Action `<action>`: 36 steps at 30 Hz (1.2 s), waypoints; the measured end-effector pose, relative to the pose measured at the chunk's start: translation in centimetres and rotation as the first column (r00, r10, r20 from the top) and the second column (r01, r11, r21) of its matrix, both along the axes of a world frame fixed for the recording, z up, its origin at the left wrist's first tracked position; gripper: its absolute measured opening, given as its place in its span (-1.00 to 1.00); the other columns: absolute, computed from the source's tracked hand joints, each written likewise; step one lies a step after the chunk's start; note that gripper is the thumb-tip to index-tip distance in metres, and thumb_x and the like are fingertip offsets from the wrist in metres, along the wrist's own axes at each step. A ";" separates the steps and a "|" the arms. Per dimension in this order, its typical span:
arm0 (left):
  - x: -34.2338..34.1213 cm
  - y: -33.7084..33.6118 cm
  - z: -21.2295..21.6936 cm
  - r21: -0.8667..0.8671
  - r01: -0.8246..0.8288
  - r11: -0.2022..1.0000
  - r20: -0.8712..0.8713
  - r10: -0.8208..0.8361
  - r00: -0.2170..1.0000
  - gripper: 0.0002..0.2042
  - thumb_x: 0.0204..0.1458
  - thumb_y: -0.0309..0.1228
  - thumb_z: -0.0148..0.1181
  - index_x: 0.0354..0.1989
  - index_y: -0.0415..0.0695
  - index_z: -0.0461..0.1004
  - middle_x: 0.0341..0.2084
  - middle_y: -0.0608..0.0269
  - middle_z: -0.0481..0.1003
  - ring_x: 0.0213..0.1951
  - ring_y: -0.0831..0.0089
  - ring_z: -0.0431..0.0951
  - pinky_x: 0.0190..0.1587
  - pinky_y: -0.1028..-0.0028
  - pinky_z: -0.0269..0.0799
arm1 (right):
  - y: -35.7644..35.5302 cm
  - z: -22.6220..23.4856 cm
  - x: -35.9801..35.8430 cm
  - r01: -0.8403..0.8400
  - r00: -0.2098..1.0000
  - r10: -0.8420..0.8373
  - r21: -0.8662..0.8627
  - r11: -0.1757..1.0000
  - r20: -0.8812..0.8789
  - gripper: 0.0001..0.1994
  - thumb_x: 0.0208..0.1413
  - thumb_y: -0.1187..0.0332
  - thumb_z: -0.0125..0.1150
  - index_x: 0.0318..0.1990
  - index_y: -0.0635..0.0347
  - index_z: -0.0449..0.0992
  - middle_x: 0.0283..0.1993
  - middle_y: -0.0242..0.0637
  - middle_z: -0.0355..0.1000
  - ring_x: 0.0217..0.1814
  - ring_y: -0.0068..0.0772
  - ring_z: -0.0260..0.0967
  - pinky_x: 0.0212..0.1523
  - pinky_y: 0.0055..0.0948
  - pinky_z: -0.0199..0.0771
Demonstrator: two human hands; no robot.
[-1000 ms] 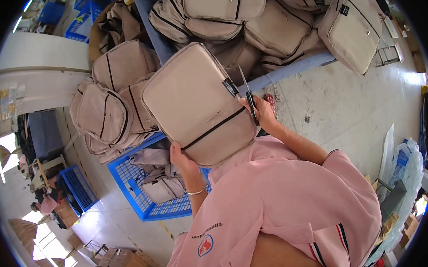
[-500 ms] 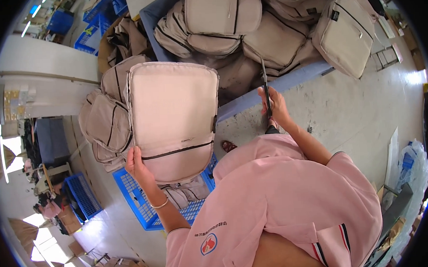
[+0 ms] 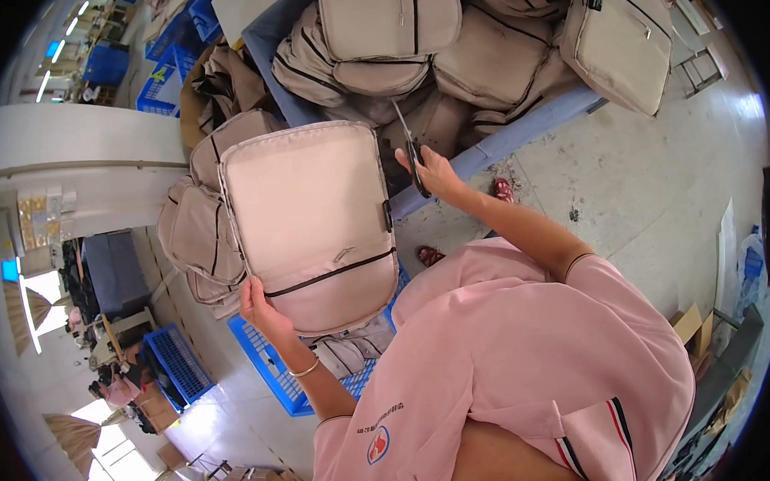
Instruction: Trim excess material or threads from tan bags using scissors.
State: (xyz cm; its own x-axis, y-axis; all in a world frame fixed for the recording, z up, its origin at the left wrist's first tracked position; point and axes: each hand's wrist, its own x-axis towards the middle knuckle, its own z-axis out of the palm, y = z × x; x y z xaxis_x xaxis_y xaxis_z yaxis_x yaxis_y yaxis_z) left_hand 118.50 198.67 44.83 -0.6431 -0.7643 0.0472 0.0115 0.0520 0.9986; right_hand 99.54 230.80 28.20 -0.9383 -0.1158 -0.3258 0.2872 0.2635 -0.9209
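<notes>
Left hand (image 3: 263, 308), closed on lower corner of beige bag (image 3: 311, 226), holds it flat-on at frame centre, panel turned up for viewing; right hand (image 3: 429, 171) closed round scissors (image 3: 411, 149), blades up, clear of fabric; bag pile (image 3: 480, 47) on bench (image 3: 518, 136) upper frame; blue crate (image 3: 270, 366) below

The beige bag (image 3: 311, 222) is in the centre-left of the frame, held up with its flat face toward the camera. It is rectangular with rounded corners, and a dark zipper line runs along its edge. A second dark zipper crosses the lower part at a slight slant. One lower corner rests in the left hand (image 3: 263, 310). The scissors (image 3: 413, 153) are just right of the bag, in the upper centre. The right hand (image 3: 438, 174) grips the dark handles, and the thin blades point up.
</notes>
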 end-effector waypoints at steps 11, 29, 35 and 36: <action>0.5 1.1 0.5 0.010 -0.069 0.998 0.035 0.069 0.997 -0.88 0.11 -0.46 0.27 -0.28 -0.26 0.57 -0.47 0.55 0.42 -0.41 0.77 0.31 -0.35 0.72 0.20 | -2.1 3.3 1.8 -0.113 0.984 0.157 0.376 0.920 -0.089 -0.44 0.15 -0.16 0.09 -0.26 0.31 0.37 -0.37 0.12 0.51 -0.24 0.20 0.51 -0.21 0.01 0.47; 0.6 1.6 0.3 0.032 -0.013 0.999 -0.021 0.014 1.000 -0.89 0.15 -0.49 0.18 -0.25 -0.29 0.56 -0.42 0.46 0.50 -0.36 0.72 0.40 -0.27 0.69 0.30 | -3.8 3.0 2.1 -0.049 0.992 0.085 0.330 0.943 -0.094 -0.34 0.10 -0.26 0.12 -0.32 0.36 0.39 -0.39 0.14 0.50 -0.26 0.22 0.50 -0.23 0.02 0.48; 0.8 1.3 0.5 0.028 -0.020 0.999 -0.040 0.021 0.999 -0.90 0.12 -0.49 0.21 -0.30 -0.28 0.57 -0.43 0.45 0.50 -0.36 0.71 0.41 -0.28 0.69 0.29 | -4.0 1.6 1.9 0.002 0.988 0.041 0.281 0.960 -0.146 -0.52 0.20 0.00 0.12 -0.35 0.38 0.38 -0.41 0.27 0.42 -0.29 0.35 0.41 -0.30 0.05 0.41; 0.7 1.0 0.8 0.026 -0.037 0.999 -0.028 0.037 0.999 -0.89 0.11 -0.49 0.23 -0.29 -0.29 0.57 -0.42 0.44 0.50 -0.36 0.70 0.41 -0.28 0.68 0.29 | -3.7 0.0 1.8 0.104 0.973 -0.048 0.242 0.965 -0.228 -0.62 0.24 0.13 0.12 -0.33 0.38 0.36 -0.42 0.31 0.37 -0.32 0.40 0.35 -0.36 0.05 0.35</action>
